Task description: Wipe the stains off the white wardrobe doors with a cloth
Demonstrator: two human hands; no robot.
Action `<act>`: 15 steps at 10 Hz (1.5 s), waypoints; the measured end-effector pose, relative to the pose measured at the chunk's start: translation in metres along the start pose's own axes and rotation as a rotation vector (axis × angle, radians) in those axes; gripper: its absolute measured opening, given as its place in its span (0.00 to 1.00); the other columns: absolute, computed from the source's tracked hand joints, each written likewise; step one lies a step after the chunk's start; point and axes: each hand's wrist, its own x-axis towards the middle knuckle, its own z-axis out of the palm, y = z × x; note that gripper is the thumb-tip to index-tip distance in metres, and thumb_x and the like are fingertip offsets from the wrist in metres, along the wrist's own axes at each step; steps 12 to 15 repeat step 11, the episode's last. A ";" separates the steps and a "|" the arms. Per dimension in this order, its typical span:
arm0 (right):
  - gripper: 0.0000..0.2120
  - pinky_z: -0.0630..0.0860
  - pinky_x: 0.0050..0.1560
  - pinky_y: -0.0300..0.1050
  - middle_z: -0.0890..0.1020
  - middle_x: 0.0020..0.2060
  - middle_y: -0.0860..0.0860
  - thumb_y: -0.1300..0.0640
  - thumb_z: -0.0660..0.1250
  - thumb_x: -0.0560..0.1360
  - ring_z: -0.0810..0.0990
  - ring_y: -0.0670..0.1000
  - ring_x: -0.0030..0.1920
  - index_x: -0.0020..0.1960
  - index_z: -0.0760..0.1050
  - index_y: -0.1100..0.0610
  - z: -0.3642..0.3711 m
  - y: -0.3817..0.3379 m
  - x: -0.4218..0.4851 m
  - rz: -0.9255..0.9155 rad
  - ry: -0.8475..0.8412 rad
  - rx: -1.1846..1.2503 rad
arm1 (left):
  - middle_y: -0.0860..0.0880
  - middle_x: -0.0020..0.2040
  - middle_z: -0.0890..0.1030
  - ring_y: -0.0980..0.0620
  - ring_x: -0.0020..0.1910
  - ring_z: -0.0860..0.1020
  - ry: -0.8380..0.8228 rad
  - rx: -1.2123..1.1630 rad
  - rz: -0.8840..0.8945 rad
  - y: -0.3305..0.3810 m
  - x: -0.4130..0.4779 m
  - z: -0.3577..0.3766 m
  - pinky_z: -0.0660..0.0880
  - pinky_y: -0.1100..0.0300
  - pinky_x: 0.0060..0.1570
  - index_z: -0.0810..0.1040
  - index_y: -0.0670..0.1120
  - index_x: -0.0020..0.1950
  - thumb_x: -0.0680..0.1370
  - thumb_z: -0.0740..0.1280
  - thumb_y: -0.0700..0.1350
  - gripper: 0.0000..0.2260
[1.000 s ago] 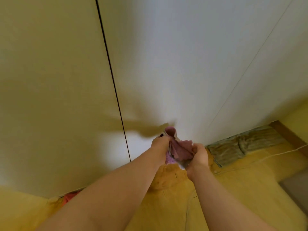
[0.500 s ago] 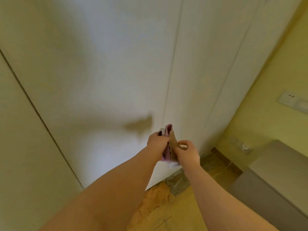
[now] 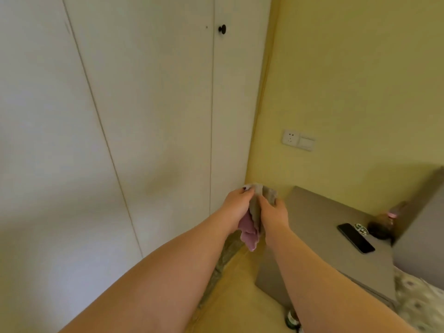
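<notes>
— Looking for the cloth [image 3: 249,230]?

— Clamped between both sets of fingers [image 3: 245,192], held up in front of the wardrobe doors [image 3: 156,116], near their right edge. Pinched at the top by the left hand [image 3: 236,205], with fingers curled over a grey fold; gripped just beside that by the right hand [image 3: 274,210], with fingers [image 3: 265,202] wrapped round the same bunch.

— Hanging how?

— Drooping below the fingers in pink folds, between the two wrists.

— Arm pose?

— Reaching forward with both forearms bare and nearly straight, converging to near contact at the knuckles, with the backs of both hands turned up toward the camera.

— Anything round those fingers?

— Left of them and beyond, closed white panels, with a black knob [image 3: 222,29] far above. Right of them and just behind, a grey desk [image 3: 312,224] against the yellow wall [image 3: 348,80], carrying a black phone [image 3: 355,237] further right. Above and to the right, a white socket [image 3: 290,137]. Beneath them, yellowish floor [image 3: 240,284].
</notes>
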 end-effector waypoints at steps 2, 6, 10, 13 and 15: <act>0.12 0.75 0.49 0.50 0.78 0.51 0.58 0.61 0.56 0.77 0.76 0.57 0.47 0.58 0.72 0.58 -0.047 0.003 0.098 0.024 0.213 -0.100 | 0.42 0.59 0.76 0.38 0.57 0.76 -0.105 -0.098 -0.104 -0.003 0.100 0.071 0.76 0.40 0.50 0.72 0.50 0.63 0.83 0.55 0.50 0.12; 0.15 0.71 0.35 0.43 0.77 0.50 0.56 0.60 0.55 0.78 0.75 0.57 0.46 0.63 0.69 0.56 -0.096 0.086 0.344 0.329 0.369 -0.245 | 0.40 0.55 0.79 0.38 0.55 0.78 -0.116 0.237 -0.354 -0.097 0.374 0.180 0.76 0.42 0.56 0.75 0.45 0.61 0.81 0.58 0.48 0.13; 0.17 0.71 0.37 0.45 0.74 0.42 0.53 0.63 0.54 0.78 0.74 0.55 0.39 0.66 0.66 0.55 -0.109 0.231 0.440 0.689 0.330 -0.414 | 0.42 0.60 0.76 0.45 0.51 0.73 -0.069 0.730 -0.417 -0.201 0.449 0.209 0.68 0.57 0.45 0.73 0.43 0.63 0.81 0.57 0.42 0.12; 0.17 0.71 0.58 0.54 0.75 0.57 0.57 0.60 0.56 0.76 0.72 0.59 0.58 0.65 0.66 0.54 -0.111 0.234 0.452 0.712 0.368 -0.589 | 0.45 0.68 0.69 0.44 0.64 0.68 -0.021 0.941 -0.324 -0.205 0.451 0.219 0.67 0.51 0.58 0.65 0.48 0.70 0.80 0.60 0.45 0.18; 0.17 0.71 0.58 0.54 0.75 0.57 0.57 0.60 0.56 0.76 0.72 0.59 0.58 0.65 0.66 0.54 -0.111 0.234 0.452 0.712 0.368 -0.589 | 0.45 0.68 0.69 0.44 0.64 0.68 -0.021 0.941 -0.324 -0.205 0.451 0.219 0.67 0.51 0.58 0.65 0.48 0.70 0.80 0.60 0.45 0.18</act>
